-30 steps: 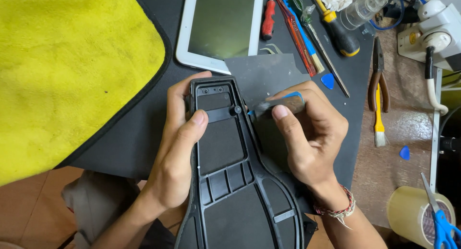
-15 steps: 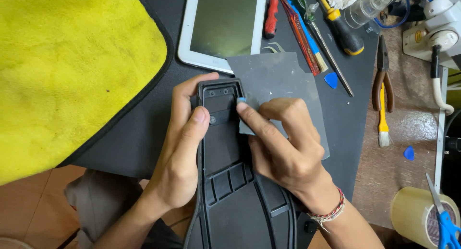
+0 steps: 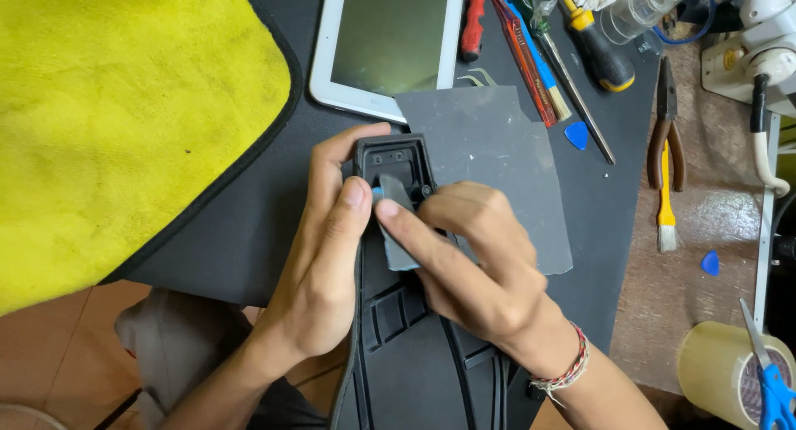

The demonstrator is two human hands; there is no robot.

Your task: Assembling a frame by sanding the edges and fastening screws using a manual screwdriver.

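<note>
A dark work mat (image 3: 249, 231) covers the bench before us, a yellow towel (image 3: 116, 123) spread across its left side and a white tablet (image 3: 390, 40) lying face up at the top. On the mat's right edge sit screwdrivers (image 3: 593, 40), pliers (image 3: 667, 123) and two blue picks (image 3: 577, 135); a roll of clear tape (image 3: 725, 372) stands at the lower right on the bare brown bench.

We see a long black plastic housing (image 3: 414, 364) running from our lap up onto the mat, its long axis pointing away from us and its narrow upper end between both hands. A grey sheet (image 3: 497, 156) lies flat just beside it, to the right.

The left hand (image 3: 327, 264) wraps the housing's left edge near the top, fingers curled round the rim and thumb pressed onto the inner face. The right hand (image 3: 477, 260) comes in from the right, its fingers closed on a small grey piece (image 3: 398, 223) that lies on the housing's recess, touching the left thumb. A glimpse of blue shows just beneath that piece; what it is we cannot tell. Both hands meet at the housing's upper end, the right one lying over the piece.
</note>
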